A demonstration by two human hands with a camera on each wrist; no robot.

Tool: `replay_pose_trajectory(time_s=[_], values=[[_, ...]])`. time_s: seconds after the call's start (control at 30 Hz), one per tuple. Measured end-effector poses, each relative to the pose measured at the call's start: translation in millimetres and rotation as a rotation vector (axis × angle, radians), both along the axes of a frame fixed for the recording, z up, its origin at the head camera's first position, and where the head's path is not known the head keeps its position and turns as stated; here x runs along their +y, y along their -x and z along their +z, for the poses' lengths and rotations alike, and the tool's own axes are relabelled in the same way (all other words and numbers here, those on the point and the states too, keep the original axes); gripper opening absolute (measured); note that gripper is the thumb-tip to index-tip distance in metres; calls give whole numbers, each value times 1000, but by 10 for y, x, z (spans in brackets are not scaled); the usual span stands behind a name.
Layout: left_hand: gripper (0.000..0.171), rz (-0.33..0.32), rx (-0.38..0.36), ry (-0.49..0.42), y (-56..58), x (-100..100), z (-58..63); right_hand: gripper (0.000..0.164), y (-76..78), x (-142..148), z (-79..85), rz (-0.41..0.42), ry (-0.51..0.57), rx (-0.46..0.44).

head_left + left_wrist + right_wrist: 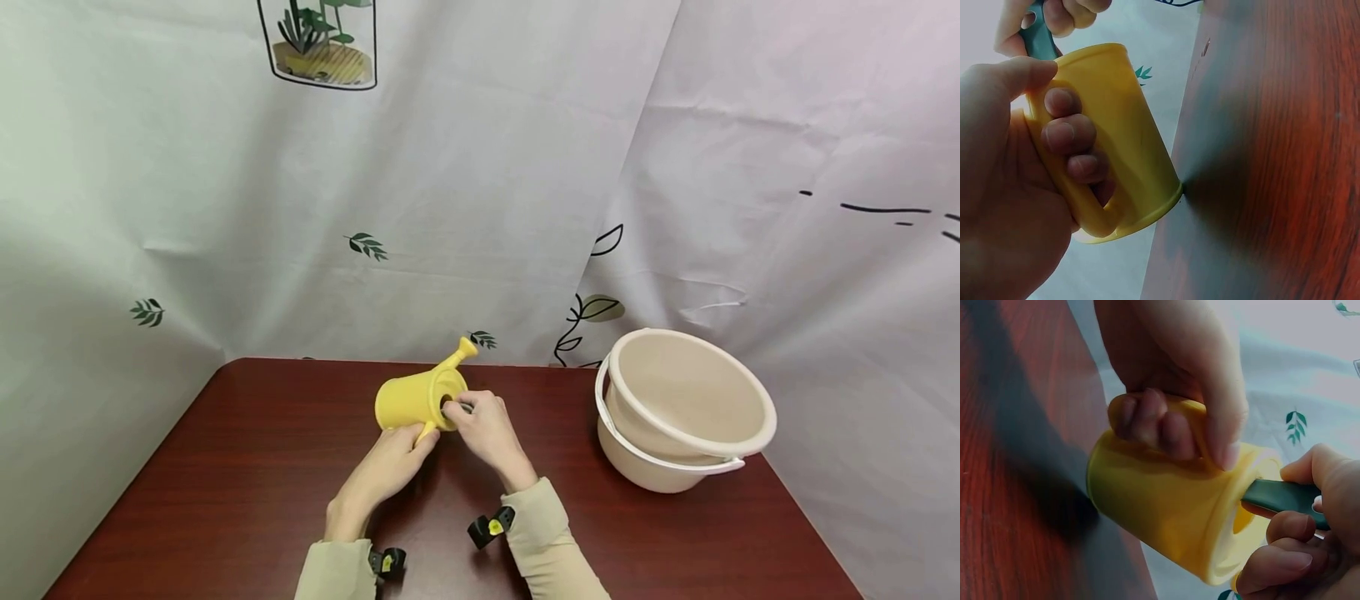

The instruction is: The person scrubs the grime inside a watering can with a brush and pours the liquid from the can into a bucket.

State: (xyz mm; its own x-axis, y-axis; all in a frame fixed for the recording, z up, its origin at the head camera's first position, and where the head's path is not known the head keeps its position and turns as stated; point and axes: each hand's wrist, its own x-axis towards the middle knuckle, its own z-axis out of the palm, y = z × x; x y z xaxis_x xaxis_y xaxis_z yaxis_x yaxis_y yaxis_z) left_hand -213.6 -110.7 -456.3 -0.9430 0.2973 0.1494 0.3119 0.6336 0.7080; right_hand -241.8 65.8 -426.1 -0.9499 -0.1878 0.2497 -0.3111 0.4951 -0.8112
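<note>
A yellow watering can [408,402] lies tilted on its side above the table, its spout slanting up to the right and its mouth turned toward my right hand. My left hand [390,462] grips the can by its handle, several fingers wrapped through the loop and the thumb along the top, as the left wrist view shows. With curled fingers and thumb, my right hand [483,429] holds a tool by its dark green handle [1282,497], which has a hole in it. The tool's other end is hidden inside the can's mouth.
Two cream buckets, the upper one [682,375] set tilted in the lower one [645,471], stand at the right of the dark red wooden table [247,475]. A pale sheet with leaf prints [465,208] hangs behind the table's back edge.
</note>
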Motion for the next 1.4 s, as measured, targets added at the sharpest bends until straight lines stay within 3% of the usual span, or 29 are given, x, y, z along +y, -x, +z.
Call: replay_pose_trajectory(time_s=[0.77, 1.27, 1.4], values=[[35, -4, -6, -3, 6, -18, -4, 23, -11, 204, 161, -31, 60, -47], [36, -8, -19, -8, 1, -5, 2, 21, -9, 71, 39, 2, 49, -63], [37, -9, 7, -5, 1, -6, 3, 25, -3, 16, 1, 5, 46, -63]])
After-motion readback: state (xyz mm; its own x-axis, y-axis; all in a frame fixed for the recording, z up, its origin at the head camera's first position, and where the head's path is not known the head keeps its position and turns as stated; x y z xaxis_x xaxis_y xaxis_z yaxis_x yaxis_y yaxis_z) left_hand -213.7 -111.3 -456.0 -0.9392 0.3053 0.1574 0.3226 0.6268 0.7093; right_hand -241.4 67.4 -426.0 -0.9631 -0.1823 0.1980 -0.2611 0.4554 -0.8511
